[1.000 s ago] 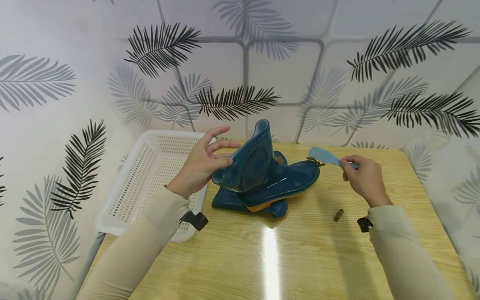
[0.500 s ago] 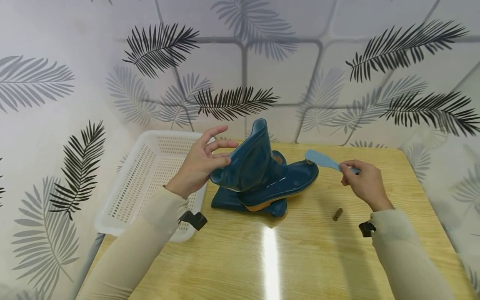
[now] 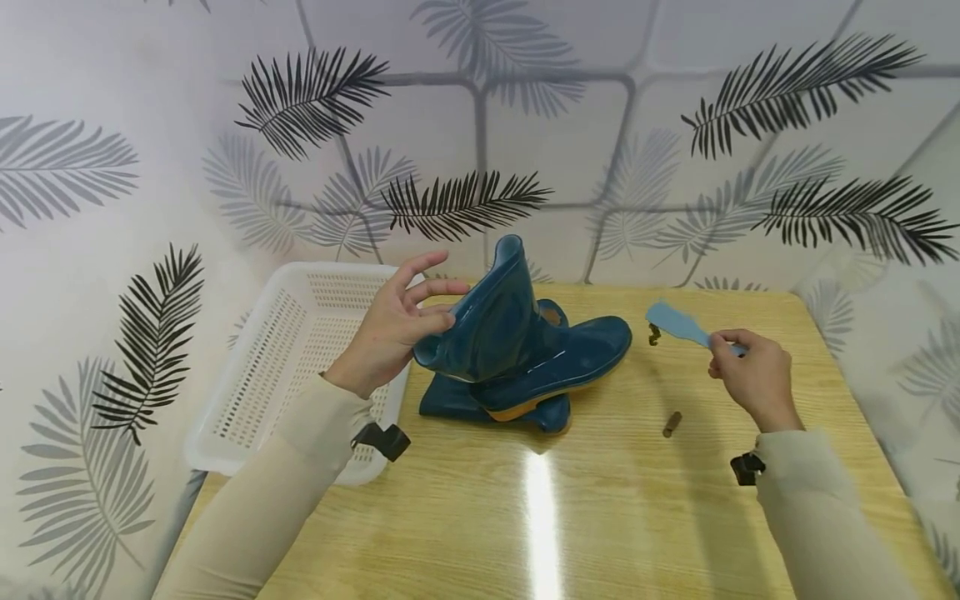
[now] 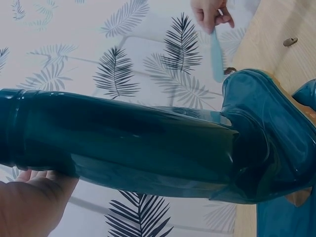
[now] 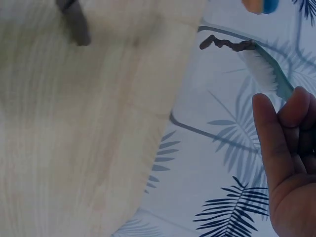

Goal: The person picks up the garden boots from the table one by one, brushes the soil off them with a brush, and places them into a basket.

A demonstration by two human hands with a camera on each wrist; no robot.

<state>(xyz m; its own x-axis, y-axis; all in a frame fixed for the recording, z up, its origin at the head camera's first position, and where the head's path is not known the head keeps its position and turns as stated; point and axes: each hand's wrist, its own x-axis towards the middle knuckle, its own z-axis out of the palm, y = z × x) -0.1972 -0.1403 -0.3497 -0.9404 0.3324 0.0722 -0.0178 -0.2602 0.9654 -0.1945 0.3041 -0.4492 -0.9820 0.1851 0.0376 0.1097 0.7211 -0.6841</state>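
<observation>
My left hand [image 3: 393, 325] pinches the top rim of a glossy dark blue rain boot [image 3: 570, 354], its shaft tilted up and its toe pointing right. Beneath it a second blue boot [image 3: 457, 396] lies on its side. In the left wrist view the held boot's shaft [image 4: 133, 143] spans the picture above my fingers. My right hand [image 3: 753, 379] grips the handle of a light blue brush [image 3: 678, 322], whose white bristles [image 5: 259, 71] show in the right wrist view. From the brush's tip dangles a crooked dark brown strip [image 5: 224, 44], just right of the boot's toe.
A short brown piece [image 3: 672, 424] lies on the wooden table [image 3: 465, 517] right of the boots. At the left stands a white perforated plastic basket [image 3: 225, 392]. A wall covering with leaf prints [image 3: 465, 204] rises behind the table.
The brush first moved left onto the boot's toe, then right and away from it. The brown strip at the toe came along and now hangs from the brush. My left hand keeps its hold.
</observation>
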